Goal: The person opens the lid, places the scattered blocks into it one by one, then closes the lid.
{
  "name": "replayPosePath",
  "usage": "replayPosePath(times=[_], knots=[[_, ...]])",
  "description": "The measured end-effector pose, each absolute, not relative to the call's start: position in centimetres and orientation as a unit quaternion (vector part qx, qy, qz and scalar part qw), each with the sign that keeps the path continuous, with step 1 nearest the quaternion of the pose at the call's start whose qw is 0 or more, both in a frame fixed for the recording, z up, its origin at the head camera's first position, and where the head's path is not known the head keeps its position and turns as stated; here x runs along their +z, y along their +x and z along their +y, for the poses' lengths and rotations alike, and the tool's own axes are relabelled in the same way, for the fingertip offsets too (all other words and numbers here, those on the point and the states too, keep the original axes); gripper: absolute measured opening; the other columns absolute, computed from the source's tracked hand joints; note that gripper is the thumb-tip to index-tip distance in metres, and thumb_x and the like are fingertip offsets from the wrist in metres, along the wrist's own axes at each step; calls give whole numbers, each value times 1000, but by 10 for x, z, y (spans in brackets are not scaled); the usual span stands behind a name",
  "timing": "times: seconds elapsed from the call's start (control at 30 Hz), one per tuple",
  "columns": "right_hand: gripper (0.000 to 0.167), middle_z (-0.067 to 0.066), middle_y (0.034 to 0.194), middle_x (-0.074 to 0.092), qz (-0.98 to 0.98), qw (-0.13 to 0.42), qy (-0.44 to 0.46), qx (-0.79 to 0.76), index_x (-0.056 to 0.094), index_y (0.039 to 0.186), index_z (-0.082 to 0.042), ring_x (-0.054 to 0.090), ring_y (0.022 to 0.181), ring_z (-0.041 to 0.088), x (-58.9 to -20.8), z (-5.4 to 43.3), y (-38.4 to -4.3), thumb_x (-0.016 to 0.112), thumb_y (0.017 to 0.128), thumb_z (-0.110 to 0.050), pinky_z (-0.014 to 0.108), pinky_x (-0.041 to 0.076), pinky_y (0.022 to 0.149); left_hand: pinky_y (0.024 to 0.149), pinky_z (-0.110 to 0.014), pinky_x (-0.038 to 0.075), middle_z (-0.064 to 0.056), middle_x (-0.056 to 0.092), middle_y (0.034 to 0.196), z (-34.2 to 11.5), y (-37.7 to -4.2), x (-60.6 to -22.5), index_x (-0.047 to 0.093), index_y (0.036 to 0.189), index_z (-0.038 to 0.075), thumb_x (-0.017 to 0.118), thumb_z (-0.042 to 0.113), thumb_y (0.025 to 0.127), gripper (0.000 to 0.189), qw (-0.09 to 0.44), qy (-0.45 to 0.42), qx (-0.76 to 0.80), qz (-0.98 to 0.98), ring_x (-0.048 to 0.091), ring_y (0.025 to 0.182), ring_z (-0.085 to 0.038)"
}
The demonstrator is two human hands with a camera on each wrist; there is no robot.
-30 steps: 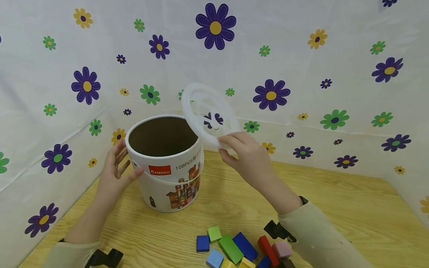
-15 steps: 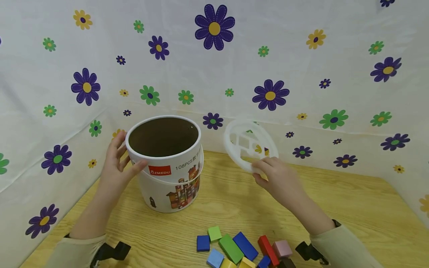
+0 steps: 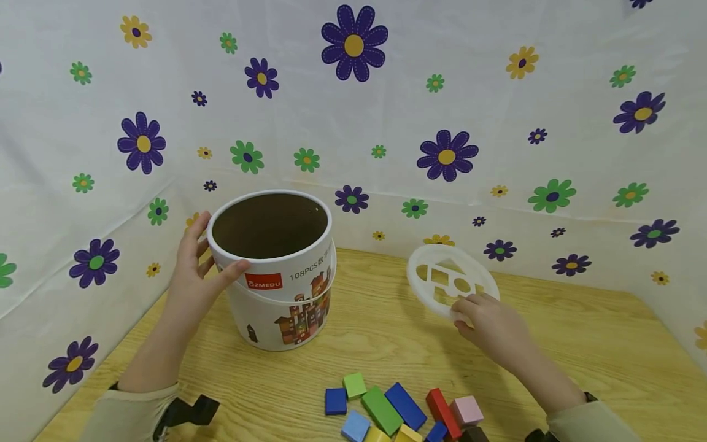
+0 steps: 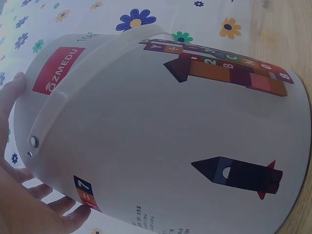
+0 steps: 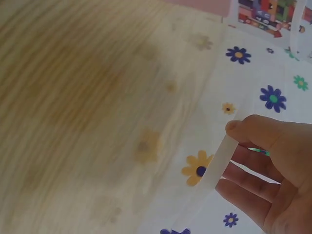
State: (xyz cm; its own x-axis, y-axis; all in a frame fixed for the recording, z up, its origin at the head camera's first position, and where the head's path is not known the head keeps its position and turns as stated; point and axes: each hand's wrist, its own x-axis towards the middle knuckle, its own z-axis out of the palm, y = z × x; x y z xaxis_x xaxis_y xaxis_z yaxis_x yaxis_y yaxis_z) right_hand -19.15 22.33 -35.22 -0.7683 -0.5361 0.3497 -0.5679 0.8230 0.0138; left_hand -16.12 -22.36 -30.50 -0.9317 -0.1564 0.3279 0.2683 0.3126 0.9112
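The white bucket (image 3: pixel 270 344) stands upright on the wooden table (image 3: pixel 375 344), its mouth uncovered and its dark inside showing. On its front, a red label (image 3: pixel 264 281) carries white letters reading OZMEDU, with a mark above the O. Right of that runs "108PCS" (image 3: pixel 304 271), followed by Chinese characters that curve out of sight. A printed castle of blocks (image 4: pixel 224 70) lower on the wall shows Y, 2, B, C, N and 8; below the left of the rim, a small printed tile (image 4: pixel 87 191) reads "= 7". Rows of Chinese print (image 4: pixel 139 217) nearby are too small to read. A white handle (image 4: pixel 56 102) hangs across the bucket's front.

The left hand (image 3: pixel 190 282) is spread along the bucket's left side, thumb and fingertips touching the wall. Well to the right of the bucket, the right hand (image 3: pixel 494 325) pinches the near edge of a white lid (image 3: pixel 469 263) with cut-out shapes. The lid is tilted and apart from the bucket; whether its far edge meets the table cannot be told.

In front of the bucket and to its right lie coloured blocks (image 3: pixel 382 410), and behind it hangs a flowered cloth (image 3: pixel 386 110).
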Motion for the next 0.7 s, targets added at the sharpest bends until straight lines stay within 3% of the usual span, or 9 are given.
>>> replayPosePath(times=[0.3,0.47,0.53,0.6,0.67,0.7], knots=[[26,1,89,67,-948,164,273,27,70,88,-11,63,83,24,-359,263,-175,84,67,-7,36,55,63,110,-57,22,2,10,157,-221,-162,-305,12,154,30,69,25,87,88,177,-27,-580,-795,15,141,-34],[26,-1,82,65,-940,206,270,28,68,84,-12,61,74,22,-362,288,-168,83,63,-6,35,53,56,111,-56,22,1,11,156,-221,-161,-305,13,153,30,69,24,88,87,181,-27,-581,-793,16,140,-33],[17,0,80,65,-930,242,274,38,69,84,-11,61,70,22,-364,297,-166,75,80,-26,35,52,53,111,-56,22,1,11,156,-221,-160,-305,13,153,30,69,24,88,86,182,-28,-581,-793,17,140,-33],[40,3,78,65,-917,283,276,56,70,84,-8,60,65,23,-363,306,-163,58,91,-45,34,50,48,111,-55,22,2,11,156,-222,-160,-305,14,153,30,69,23,88,86,183,-30,-580,-793,17,140,-32],[62,5,77,65,-908,317,266,72,70,86,-6,58,60,22,-361,314,-159,35,94,-57,31,46,42,111,-55,22,2,12,156,-222,-161,-305,14,153,30,69,22,88,86,183,-32,-581,-792,17,140,-33],[64,7,78,66,-905,329,256,82,70,88,-5,58,60,24,-359,317,-156,33,94,-57,32,46,42,111,-55,22,2,12,156,-222,-160,-305,14,153,30,69,22,88,86,183,-32,-581,-792,17,140,-33]])
